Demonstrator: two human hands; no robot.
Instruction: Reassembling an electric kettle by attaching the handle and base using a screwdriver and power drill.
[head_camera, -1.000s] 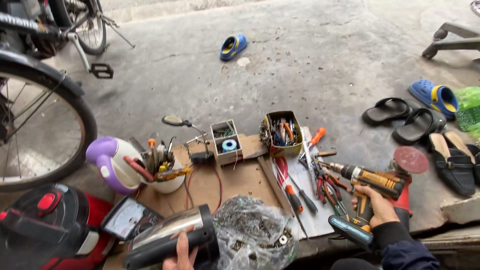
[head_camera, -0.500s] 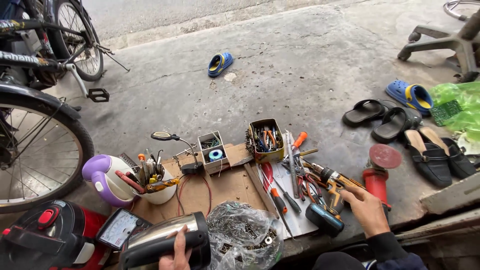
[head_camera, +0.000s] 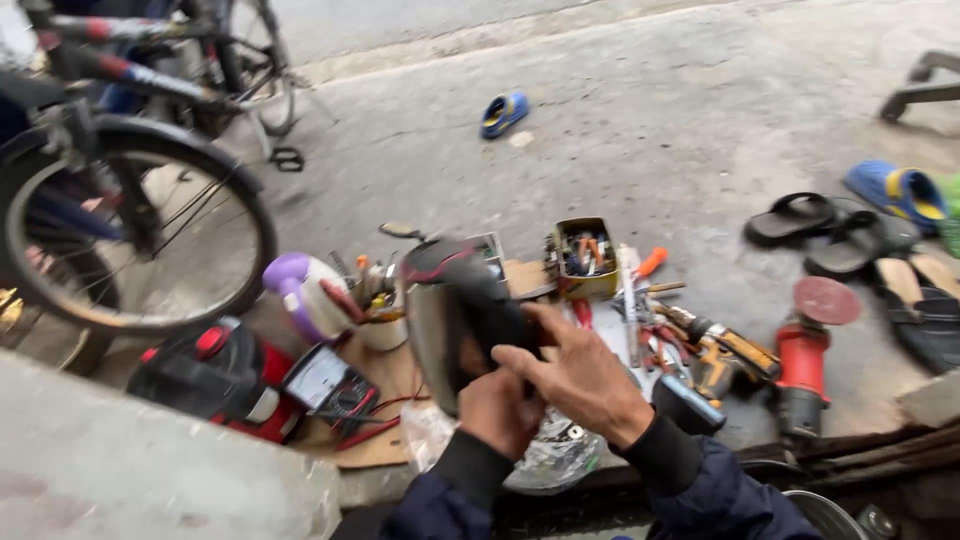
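The right hand (head_camera: 575, 375) has its fingers curled together over the black end of a shiny metal appliance body (head_camera: 450, 320), thumb and forefinger pressed on its right flank. The left hand (head_camera: 497, 410) grips the same piece from below, fingers wrapped round its lower edge; how tightly cannot be told, since the blur softens the knuckles. Both wrists end in dark blue sleeves.

The appliance body is held up off the ground, over the cardboard sheet (head_camera: 385, 380) — its long axis stands roughly upright, tilted slightly leftward, with the dark rounded cap at the top pointing away from the person and the polished steel side facing left.

Under the hands lies a crumpled clear plastic bag (head_camera: 555, 460). Just left are a multimeter (head_camera: 325, 380) with red leads and a red and black case (head_camera: 205, 375); behind those, a purple and white jug (head_camera: 300, 295) beside a cup of hand tools (head_camera: 380, 310). To the right, a tin of small parts (head_camera: 585, 258), loose screwdrivers and pliers (head_camera: 645, 300), a yellow cordless drill (head_camera: 715, 355) and a red angle grinder (head_camera: 805, 360) crowd close. A bicycle wheel (head_camera: 130, 230) closes the left side. Sandals (head_camera: 830, 228) lie well apart on the right. The bare concrete floor (head_camera: 640, 130) beyond the tools is the widest open room; a kerb edge runs along the near side.
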